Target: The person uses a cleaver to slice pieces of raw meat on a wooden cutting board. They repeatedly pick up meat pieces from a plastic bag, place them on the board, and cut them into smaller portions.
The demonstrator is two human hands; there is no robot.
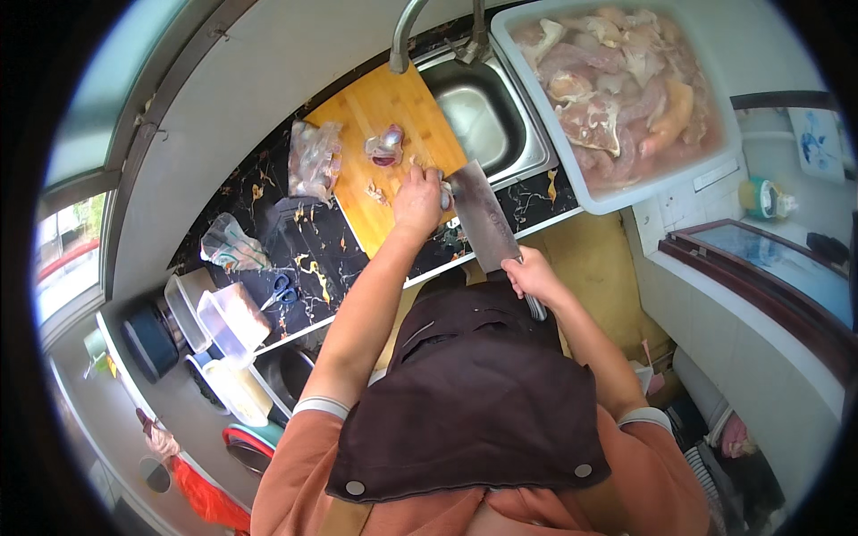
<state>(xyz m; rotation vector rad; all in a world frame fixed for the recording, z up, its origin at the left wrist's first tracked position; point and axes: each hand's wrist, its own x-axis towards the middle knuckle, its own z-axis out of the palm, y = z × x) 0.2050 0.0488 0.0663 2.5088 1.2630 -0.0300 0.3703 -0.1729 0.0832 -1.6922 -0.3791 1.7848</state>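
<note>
My right hand [531, 275] is closed on the handle of a broad metal cleaver [484, 221], whose blade points up and left, over the counter's front edge. At the right edge of the bamboo cutting board [375, 87], my left hand [419, 197] holds a small greyish-pink piece of meat [446, 195] close to the blade's tip. Another dark-red and pale piece of meat [385, 146] lies on the board, with small scraps [377, 192] nearer me. A clear plastic bag [314, 161] with pieces inside rests across the board's left edge.
Behind the cleaver is a steel sink [482, 120] with a faucet [402, 40]. A large white tub [590, 194] of raw poultry pieces in cloudy liquid stands right. Blue-handled scissors [283, 291], a crumpled plastic bag [234, 246] and plastic containers [231, 321] are on the left.
</note>
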